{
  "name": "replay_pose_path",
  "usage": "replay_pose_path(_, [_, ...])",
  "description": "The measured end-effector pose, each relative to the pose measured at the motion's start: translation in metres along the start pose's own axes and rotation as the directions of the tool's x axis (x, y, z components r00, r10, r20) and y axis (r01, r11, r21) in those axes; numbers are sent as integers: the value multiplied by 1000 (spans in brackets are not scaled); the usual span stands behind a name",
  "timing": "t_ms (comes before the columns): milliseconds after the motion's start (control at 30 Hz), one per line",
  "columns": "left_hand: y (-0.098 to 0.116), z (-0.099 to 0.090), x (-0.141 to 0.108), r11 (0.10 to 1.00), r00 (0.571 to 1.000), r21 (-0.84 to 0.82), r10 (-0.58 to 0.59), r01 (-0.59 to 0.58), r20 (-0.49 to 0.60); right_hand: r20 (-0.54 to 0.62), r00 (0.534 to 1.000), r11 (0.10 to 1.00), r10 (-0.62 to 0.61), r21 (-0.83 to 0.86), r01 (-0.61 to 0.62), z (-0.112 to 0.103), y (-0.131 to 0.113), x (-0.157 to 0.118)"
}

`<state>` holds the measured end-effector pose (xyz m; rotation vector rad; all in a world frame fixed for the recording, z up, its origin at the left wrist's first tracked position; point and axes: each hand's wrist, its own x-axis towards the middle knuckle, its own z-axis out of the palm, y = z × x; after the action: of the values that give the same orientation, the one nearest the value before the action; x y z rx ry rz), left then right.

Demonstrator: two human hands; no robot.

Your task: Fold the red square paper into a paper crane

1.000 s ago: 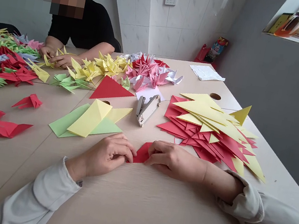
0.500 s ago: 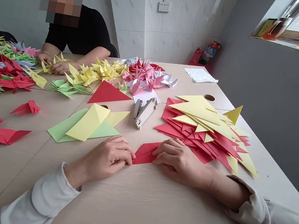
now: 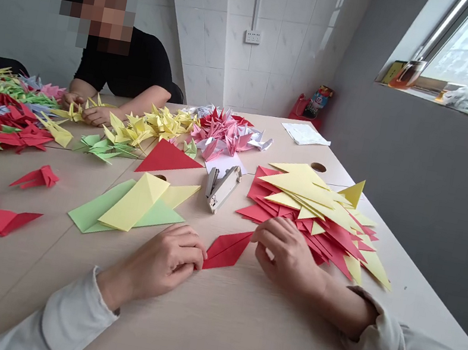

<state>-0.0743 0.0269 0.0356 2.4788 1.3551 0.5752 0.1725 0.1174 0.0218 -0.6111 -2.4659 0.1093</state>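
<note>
pale wood-grain table [image 3: 207,327] runs up to a tiled wall [image 3: 277,56]. a red folded paper diamond [image 3: 227,250] now shows more, since the right hand [image 3: 287,257] has lifted off it and hovers released, fingers loosely curled, just beside it, over a pile of red and yellow paper triangles [image 3: 290,191]. the left hand [image 3: 158,267] curls against the diamond's left tip; any pinch is hidden. printing on a far packet [image 3: 320,101] is too small to read.

Nothing legible here: the cartoon packet [image 3: 319,102] by the wall and the white paper sheet [image 3: 305,134] show no readable print.
</note>
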Motion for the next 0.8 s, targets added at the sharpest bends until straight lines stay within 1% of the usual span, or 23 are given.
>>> replay_pose_path(67, [1, 1, 1, 1000, 1000, 17, 0, 0, -2, 67, 993, 991, -96, 103, 89, 5, -11, 5])
replay_pose_path(100, [1, 1, 1, 1000, 1000, 24, 3, -3, -6, 113, 988, 987, -107, 129, 92, 9, -16, 8])
replay_pose_path(200, [1, 2, 1, 999, 1000, 38, 12, -12, -11, 231, 971, 993, -66, 115, 40, 20, -24, 15])
replay_pose_path(267, [1, 4, 0, 999, 1000, 50, 5, -5, -4, 275, 961, 995, -33, 101, 5, 25, -24, 19])
replay_pose_path(433, [0, 8, -1, 995, 999, 90, -33, 33, 6, 301, 954, 999, -15, 44, 2, 26, -22, 19])
replay_pose_path(600, [0, 9, -2, 996, 1000, 91, -17, 17, -5, 365, 931, 999, 26, -36, -14, 19, -27, 17])
replay_pose_path(700, [1, 9, -2, 994, 1000, 109, -12, 12, -2, 367, 930, 998, 20, -70, 6, 16, -27, 13])
replay_pose_path(800, [4, 8, -2, 989, 1000, 145, -20, 17, 16, 371, 927, 993, 52, -119, -8, 13, -23, 6])
